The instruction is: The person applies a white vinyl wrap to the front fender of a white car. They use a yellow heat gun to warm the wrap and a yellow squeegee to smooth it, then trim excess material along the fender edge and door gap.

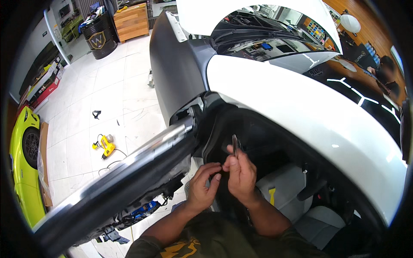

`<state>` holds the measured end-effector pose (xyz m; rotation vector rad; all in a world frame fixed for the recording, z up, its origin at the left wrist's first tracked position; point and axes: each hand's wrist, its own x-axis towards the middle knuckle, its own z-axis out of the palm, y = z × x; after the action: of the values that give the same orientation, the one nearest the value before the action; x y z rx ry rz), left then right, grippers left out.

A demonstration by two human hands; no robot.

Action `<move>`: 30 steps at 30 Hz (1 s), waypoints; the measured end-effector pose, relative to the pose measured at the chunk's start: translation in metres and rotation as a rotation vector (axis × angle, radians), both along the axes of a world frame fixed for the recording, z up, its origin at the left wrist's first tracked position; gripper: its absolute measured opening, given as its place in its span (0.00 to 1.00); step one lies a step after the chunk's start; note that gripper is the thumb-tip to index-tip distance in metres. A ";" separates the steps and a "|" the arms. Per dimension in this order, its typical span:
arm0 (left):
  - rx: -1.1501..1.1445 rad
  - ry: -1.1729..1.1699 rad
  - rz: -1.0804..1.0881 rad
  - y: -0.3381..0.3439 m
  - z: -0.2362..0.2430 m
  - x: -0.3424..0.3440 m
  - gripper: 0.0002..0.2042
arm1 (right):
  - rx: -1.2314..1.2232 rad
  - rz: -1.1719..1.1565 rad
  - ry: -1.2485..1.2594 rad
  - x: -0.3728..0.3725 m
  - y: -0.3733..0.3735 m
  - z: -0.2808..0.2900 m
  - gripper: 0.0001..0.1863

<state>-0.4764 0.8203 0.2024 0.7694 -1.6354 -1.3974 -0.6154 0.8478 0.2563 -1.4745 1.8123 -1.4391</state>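
My right hand (pixel 241 177) is closed around a slim dark tool (pixel 235 143) that points up and away from me. It looks like a narrow knife or pen, but its exact kind does not show. Just to its left is my left hand (pixel 204 187), fingers curved and thumb apart, its fingertips close to the right hand's fingers. I see nothing in it. Both hands are in the front door opening of a white car (pixel 301 96), beside the open door (pixel 124 172). A yellow scraper (pixel 272 196) rests on the grey seat (pixel 282 185).
A yellow heat gun (pixel 107 146) with a cord lies on the tiled floor (pixel 77 112). Beyond are a lime-green car (pixel 22 159), a black drum (pixel 99 38) and a wooden cabinet (pixel 131 22). The hood (pixel 198 13) is raised. Another person (pixel 387 75) is at the far right.
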 end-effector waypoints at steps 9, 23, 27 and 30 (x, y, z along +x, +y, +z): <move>-0.740 -0.104 0.069 -0.089 0.034 -0.033 0.32 | -0.068 -0.094 0.228 -0.004 -0.069 -0.040 0.19; -0.718 0.021 0.200 -0.124 0.040 -0.053 0.35 | -0.258 -0.043 0.227 -0.002 -0.106 -0.039 0.16; -0.711 0.027 0.181 -0.120 0.042 -0.057 0.35 | -0.350 -0.073 0.381 -0.006 -0.108 -0.030 0.16; -0.722 -0.008 0.177 -0.118 0.046 -0.050 0.36 | -0.318 -0.054 0.320 -0.001 -0.111 -0.030 0.16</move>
<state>-0.5259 0.7026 0.2483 0.4688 -1.8490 -0.5979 -0.6167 0.7369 0.2265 -1.9212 1.8779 -1.6558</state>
